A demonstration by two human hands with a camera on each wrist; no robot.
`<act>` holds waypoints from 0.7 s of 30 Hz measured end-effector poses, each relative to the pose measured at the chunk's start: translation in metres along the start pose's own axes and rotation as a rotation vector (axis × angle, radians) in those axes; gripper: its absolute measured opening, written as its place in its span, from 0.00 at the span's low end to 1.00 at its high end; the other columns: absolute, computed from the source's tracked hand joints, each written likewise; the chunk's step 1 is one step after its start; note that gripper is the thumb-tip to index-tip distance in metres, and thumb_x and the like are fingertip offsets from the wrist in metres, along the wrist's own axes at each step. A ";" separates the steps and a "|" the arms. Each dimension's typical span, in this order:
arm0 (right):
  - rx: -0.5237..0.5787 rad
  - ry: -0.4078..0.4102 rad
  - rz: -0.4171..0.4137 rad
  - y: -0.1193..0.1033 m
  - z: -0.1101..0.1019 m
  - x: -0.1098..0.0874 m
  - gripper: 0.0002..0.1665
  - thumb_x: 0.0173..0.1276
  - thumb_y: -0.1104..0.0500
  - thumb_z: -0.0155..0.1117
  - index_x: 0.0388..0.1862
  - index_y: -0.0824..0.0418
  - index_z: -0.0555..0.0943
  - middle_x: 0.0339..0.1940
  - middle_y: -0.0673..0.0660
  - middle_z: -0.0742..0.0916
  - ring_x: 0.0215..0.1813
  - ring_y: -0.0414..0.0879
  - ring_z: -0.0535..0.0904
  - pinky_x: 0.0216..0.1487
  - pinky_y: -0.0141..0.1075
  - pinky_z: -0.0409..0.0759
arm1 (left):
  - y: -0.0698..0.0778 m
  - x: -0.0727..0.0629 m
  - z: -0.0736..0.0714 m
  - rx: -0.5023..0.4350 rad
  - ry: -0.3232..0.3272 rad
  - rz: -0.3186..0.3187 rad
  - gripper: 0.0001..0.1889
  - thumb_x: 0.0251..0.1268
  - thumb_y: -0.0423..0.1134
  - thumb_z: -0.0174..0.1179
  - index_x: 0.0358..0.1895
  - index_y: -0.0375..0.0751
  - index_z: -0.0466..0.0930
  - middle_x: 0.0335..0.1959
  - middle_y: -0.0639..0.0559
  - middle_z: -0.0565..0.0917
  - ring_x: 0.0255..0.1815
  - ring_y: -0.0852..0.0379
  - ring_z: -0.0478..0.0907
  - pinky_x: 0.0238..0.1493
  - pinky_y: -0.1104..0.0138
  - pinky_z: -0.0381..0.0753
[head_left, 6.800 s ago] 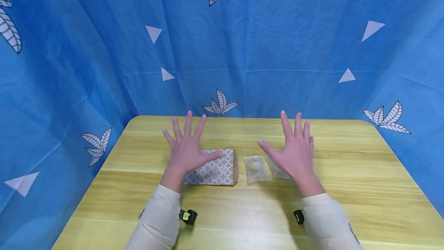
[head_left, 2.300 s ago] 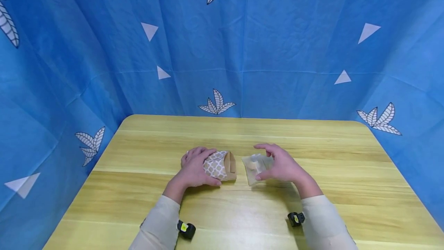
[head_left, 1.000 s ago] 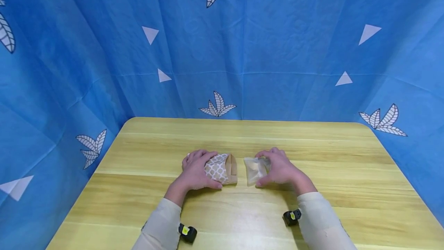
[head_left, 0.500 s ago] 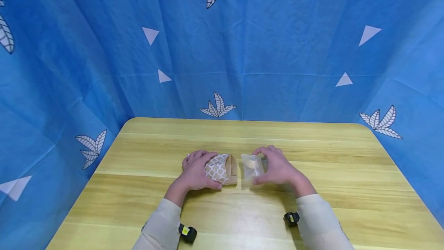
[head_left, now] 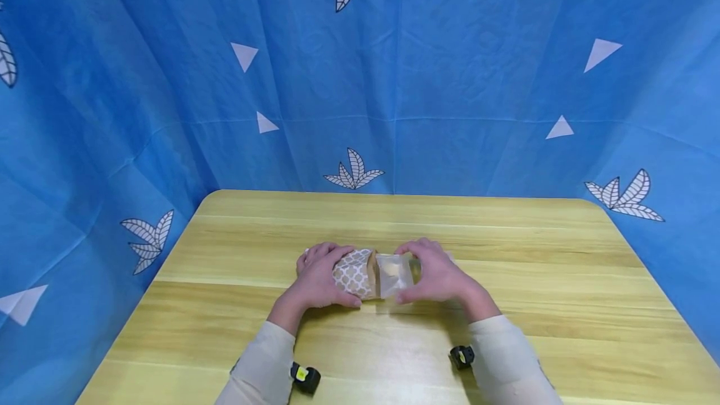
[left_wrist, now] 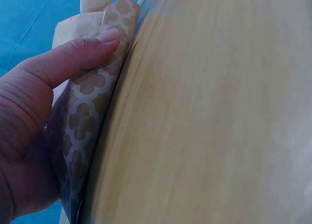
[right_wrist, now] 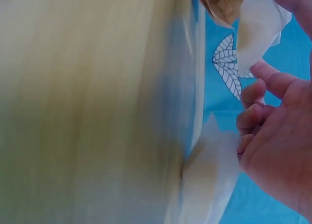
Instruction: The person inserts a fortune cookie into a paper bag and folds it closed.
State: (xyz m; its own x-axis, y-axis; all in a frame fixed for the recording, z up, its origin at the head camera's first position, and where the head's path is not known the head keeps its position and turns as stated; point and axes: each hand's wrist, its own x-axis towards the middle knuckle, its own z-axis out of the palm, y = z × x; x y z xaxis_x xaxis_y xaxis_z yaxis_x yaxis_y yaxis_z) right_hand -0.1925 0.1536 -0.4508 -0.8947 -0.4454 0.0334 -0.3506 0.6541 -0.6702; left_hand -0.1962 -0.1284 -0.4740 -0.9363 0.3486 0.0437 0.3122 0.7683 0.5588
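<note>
A brown paper bag [head_left: 354, 275] with a white lattice pattern lies on its side, its mouth facing right. My left hand [head_left: 317, 277] grips it across the top, the thumb along its near side; in the left wrist view the thumb presses the patterned paper [left_wrist: 85, 107]. Between thumb and fingertips my right hand [head_left: 440, 275] pinches a translucent packet [head_left: 392, 277] whose pale contents are unclear. The packet's left edge is at the bag's mouth; how far in it reaches is unclear. Below the hand, the right wrist view shows a second translucent packet [right_wrist: 207, 180] on the table.
The wooden table [head_left: 534, 305] has rounded far corners and ends at a blue curtain [head_left: 478, 80] with leaf prints. Small black devices [head_left: 306, 379] hang at both sleeves, close above the tabletop.
Both hands were spread above the table at first. The left now grips the bag, whose mouth has opened. The right has taken one packet and carried it left to the mouth.
</note>
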 end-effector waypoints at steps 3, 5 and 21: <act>0.020 -0.007 0.002 -0.003 0.004 0.003 0.47 0.35 0.43 0.88 0.57 0.49 0.78 0.47 0.50 0.76 0.51 0.50 0.70 0.48 0.48 0.74 | 0.001 0.000 -0.001 0.004 -0.005 0.001 0.57 0.25 0.62 0.83 0.71 0.55 0.72 0.63 0.48 0.70 0.66 0.42 0.60 0.67 0.38 0.45; 0.014 -0.011 0.002 -0.004 0.006 0.006 0.47 0.34 0.41 0.88 0.56 0.49 0.79 0.46 0.50 0.76 0.50 0.49 0.70 0.48 0.47 0.74 | 0.000 0.000 -0.002 0.006 -0.012 -0.004 0.57 0.25 0.63 0.83 0.71 0.56 0.71 0.63 0.49 0.70 0.67 0.43 0.60 0.68 0.39 0.44; -0.199 0.053 0.070 -0.009 0.012 0.015 0.57 0.25 0.31 0.87 0.57 0.54 0.81 0.44 0.50 0.77 0.49 0.50 0.71 0.49 0.49 0.73 | 0.000 -0.001 -0.001 0.005 -0.018 -0.002 0.57 0.26 0.63 0.83 0.71 0.55 0.71 0.63 0.49 0.69 0.67 0.43 0.59 0.68 0.39 0.43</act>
State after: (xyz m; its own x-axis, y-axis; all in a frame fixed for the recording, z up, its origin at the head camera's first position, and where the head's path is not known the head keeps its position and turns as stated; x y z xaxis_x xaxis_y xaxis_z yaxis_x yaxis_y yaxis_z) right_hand -0.1996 0.1339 -0.4535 -0.9303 -0.3652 0.0342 -0.3300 0.7925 -0.5129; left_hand -0.1956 -0.1295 -0.4731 -0.9338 0.3567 0.0281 0.3114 0.7714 0.5550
